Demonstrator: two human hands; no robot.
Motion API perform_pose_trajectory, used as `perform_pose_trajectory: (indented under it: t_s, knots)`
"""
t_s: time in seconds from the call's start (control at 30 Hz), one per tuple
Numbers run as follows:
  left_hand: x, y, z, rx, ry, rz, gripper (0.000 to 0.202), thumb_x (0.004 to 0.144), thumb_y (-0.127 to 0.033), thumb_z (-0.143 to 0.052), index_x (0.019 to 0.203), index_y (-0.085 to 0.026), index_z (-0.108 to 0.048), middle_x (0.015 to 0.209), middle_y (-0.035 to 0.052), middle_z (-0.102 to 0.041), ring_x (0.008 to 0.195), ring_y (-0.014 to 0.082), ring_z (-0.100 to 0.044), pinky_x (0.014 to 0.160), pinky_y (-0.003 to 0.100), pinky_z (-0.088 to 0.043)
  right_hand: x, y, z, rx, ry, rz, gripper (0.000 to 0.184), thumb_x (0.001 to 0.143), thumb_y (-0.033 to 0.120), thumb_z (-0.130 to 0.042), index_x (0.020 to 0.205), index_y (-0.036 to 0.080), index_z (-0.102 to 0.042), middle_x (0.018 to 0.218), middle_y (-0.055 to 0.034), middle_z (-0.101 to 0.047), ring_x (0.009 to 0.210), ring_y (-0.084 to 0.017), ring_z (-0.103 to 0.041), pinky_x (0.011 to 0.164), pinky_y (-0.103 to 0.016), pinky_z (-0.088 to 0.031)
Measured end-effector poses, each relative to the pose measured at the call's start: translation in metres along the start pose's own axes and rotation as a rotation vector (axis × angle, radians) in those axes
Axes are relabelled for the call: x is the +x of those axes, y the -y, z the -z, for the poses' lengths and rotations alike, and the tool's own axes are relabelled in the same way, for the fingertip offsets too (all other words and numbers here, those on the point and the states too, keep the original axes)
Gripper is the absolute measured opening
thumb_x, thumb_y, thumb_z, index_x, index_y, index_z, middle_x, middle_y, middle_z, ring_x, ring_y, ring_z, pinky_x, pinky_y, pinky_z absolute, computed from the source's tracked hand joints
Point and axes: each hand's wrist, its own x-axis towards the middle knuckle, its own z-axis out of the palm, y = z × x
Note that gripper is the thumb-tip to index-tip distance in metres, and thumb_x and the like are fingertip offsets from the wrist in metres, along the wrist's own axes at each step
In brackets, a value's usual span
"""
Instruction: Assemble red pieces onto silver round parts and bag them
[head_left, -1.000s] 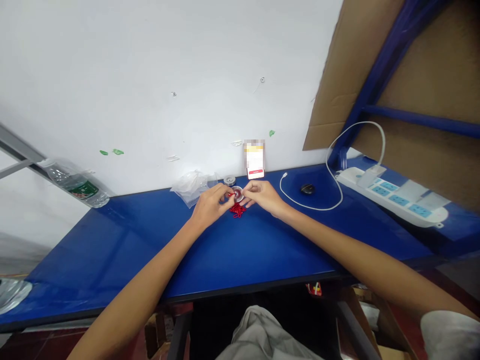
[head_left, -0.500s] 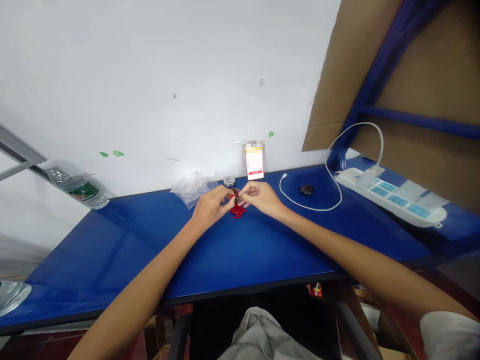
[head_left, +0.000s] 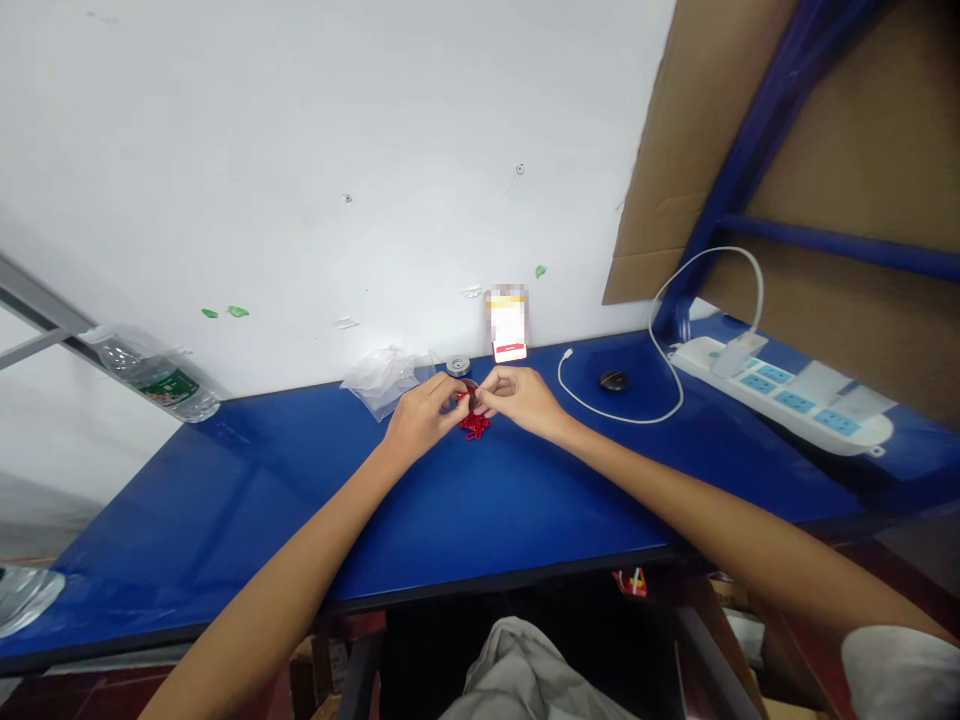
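Note:
My left hand (head_left: pixel 424 414) and my right hand (head_left: pixel 519 400) meet over the blue table, their fingertips a small gap apart. Red cord (head_left: pixel 475 428) lies in a knotted little heap just below them. Some of its red shows at my left thumb and fingertips, which are pinched on it. My right thumb and forefinger are also pinched together, but whatever is in them is too small to make out. A dark, rounded bit shows between the two hands, partly covered by fingers. Behind them sits a small grey spool (head_left: pixel 458 366).
A lit phone (head_left: pixel 510 325) leans against the wall. Left of the spool lies a clear plastic bag (head_left: pixel 382 375); farther left is a water bottle (head_left: pixel 161 380). On the right are a white cable (head_left: pixel 622 419), a black mouse (head_left: pixel 613 381) and a power strip (head_left: pixel 780 400).
My right fingertips have shifted very slightly, and both hands keep their pinch over the red cord. The view has tilted a touch; everything else stays in place.

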Motion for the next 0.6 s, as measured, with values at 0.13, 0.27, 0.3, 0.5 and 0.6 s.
perform_pose_trajectory:
  t_s: [0.13,0.27,0.3,0.5,0.6]
  knots:
    - [0.0007,-0.0005,0.0020,0.076,0.027,-0.084,0.013,0.105,-0.028,-0.061,0.104,-0.022,-0.073,0.093,0.0059,-0.070,0.079,0.0182,-0.064,0.074,0.030,-0.048,-0.0004,-0.0007,0.0001,-0.004,0.002,0.005,0.020,0.089,0.035,-0.080,0.084,0.018,-0.071,0.080,-0.0070,-0.082,0.082,-0.025,-0.085,0.073,-0.034,-0.071]
    - [0.0015,0.0000,0.0038,0.119,0.038,-0.158,0.014,0.108,-0.026,-0.058,0.104,-0.020,-0.070,0.092,0.0048,-0.069,0.076,0.0161,-0.063,0.073,0.028,-0.049,-0.0003,-0.0024,0.0010,-0.011,0.005,0.008,0.024,0.087,0.038,-0.083,0.084,0.018,-0.071,0.080,-0.0075,-0.082,0.082,-0.026,-0.084,0.072,-0.033,-0.071]
    - [0.0015,0.0006,0.0039,0.126,0.046,-0.163,0.014,0.108,-0.026,-0.058,0.104,-0.020,-0.070,0.093,0.0047,-0.069,0.076,0.0159,-0.063,0.073,0.027,-0.049,-0.0004,-0.0027,0.0012,-0.015,0.007,0.012,0.025,0.087,0.039,-0.083,0.084,0.018,-0.071,0.081,-0.0075,-0.083,0.082,-0.026,-0.084,0.072,-0.033,-0.071]
    - [0.0000,0.0040,0.0032,0.147,0.092,-0.161,0.014,0.109,-0.025,-0.057,0.113,-0.020,-0.070,0.101,0.0068,-0.073,0.082,0.0171,-0.068,0.075,0.028,-0.052,-0.0017,-0.0045,0.0007,-0.062,0.015,0.045,0.023,0.087,0.038,-0.083,0.085,0.019,-0.072,0.083,-0.0071,-0.083,0.083,-0.026,-0.085,0.074,-0.034,-0.071]
    - [0.0007,-0.0007,0.0057,0.152,0.076,-0.160,0.016,0.108,-0.028,-0.061,0.117,-0.020,-0.072,0.104,0.0076,-0.074,0.083,0.0178,-0.069,0.076,0.030,-0.053,0.0000,-0.0038,0.0015,-0.029,-0.012,0.021,0.024,0.086,0.039,-0.085,0.083,0.019,-0.072,0.081,-0.0069,-0.083,0.081,-0.026,-0.085,0.073,-0.034,-0.071]
